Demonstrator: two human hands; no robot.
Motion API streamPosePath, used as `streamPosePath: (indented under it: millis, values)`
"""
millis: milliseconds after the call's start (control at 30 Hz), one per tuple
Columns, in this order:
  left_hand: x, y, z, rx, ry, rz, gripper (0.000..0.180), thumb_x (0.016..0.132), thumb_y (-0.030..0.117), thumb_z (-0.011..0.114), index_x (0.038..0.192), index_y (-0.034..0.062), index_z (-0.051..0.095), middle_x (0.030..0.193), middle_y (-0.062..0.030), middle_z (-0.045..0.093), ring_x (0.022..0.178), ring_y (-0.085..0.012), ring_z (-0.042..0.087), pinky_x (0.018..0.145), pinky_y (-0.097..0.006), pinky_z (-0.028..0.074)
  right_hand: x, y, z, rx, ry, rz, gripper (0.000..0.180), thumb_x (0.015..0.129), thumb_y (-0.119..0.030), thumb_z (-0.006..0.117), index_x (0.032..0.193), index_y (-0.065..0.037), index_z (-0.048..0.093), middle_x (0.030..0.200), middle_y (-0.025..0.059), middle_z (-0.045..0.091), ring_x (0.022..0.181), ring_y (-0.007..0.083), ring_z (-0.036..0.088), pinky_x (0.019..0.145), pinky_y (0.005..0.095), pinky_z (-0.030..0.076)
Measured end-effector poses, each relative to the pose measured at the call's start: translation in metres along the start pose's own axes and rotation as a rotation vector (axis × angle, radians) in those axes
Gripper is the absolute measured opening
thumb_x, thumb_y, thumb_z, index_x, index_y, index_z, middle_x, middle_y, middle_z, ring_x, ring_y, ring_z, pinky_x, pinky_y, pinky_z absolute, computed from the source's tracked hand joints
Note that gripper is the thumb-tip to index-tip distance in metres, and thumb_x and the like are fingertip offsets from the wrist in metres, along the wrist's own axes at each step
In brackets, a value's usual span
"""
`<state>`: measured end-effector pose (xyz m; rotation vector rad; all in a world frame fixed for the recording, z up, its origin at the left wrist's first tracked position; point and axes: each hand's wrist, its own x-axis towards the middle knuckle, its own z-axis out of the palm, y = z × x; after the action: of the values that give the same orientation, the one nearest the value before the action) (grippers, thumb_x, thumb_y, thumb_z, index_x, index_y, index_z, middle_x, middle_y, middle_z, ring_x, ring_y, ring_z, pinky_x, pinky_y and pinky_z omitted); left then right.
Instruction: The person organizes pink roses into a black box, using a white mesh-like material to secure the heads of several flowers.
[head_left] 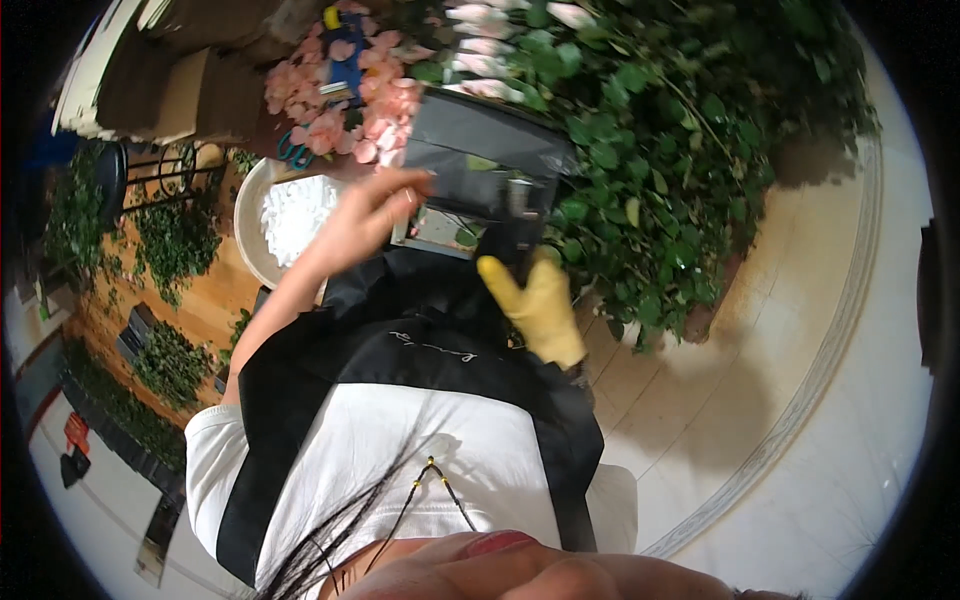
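Observation:
My bare left hand (375, 218) is held over the near left edge of a dark grey, glossy plastic-like sheet (465, 125), its fingers stretched toward the right and apart. My right hand (540, 310) wears a yellow glove. It is closed around a black object (512, 238) with a small pale, metallic-looking top, which is blurred, so I cannot make out its kind. A pale work surface (440, 228) with bits of green leaf shows between the hands. Left of my left hand stands a round, pale bowl (248, 225) filled with small white pieces (295, 215).
Pink petals (385, 90) lie heaped beyond the bowl, beside teal-handled scissors (295, 150) and a blue object (345, 70). Leafy green stems (650, 170) crowd the right side, with pale pink blooms (480, 45) behind. Cardboard boxes (190, 95) stand at far left.

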<state>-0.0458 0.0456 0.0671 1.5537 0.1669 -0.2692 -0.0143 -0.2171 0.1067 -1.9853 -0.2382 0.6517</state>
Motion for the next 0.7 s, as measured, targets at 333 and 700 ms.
streamPosePath:
  millis: [333, 700]
  values:
    - [0.006, -0.130, -0.090, 0.714, 0.440, 0.147, 0.067, 0.066, 0.017, 0.081, 0.125, -0.0032, 0.058, 0.112, -0.0222, 0.051, 0.107, -0.0409, 0.052, 0.094, -0.043, 0.047, 0.138, -0.079, 0.112, 0.029, -0.355, -0.218, 0.044, 0.094, -0.018, 0.069, 0.135, -0.006, 0.058, 0.119, 0.0074, 0.067, 0.108, 0.0145, 0.063, 0.092, 0.0287, 0.051]
    - [0.023, -0.145, -0.110, 0.829, 0.545, 0.348, 0.054, 0.078, 0.018, 0.076, 0.127, 0.0041, 0.057, 0.120, -0.0152, 0.057, 0.113, -0.0357, 0.053, 0.095, -0.043, 0.045, 0.281, -0.093, 0.206, 0.018, 0.091, -0.007, 0.028, 0.101, -0.021, 0.057, 0.103, 0.004, 0.067, 0.090, 0.0106, 0.072, 0.079, 0.0172, 0.070, 0.067, 0.0285, 0.055]
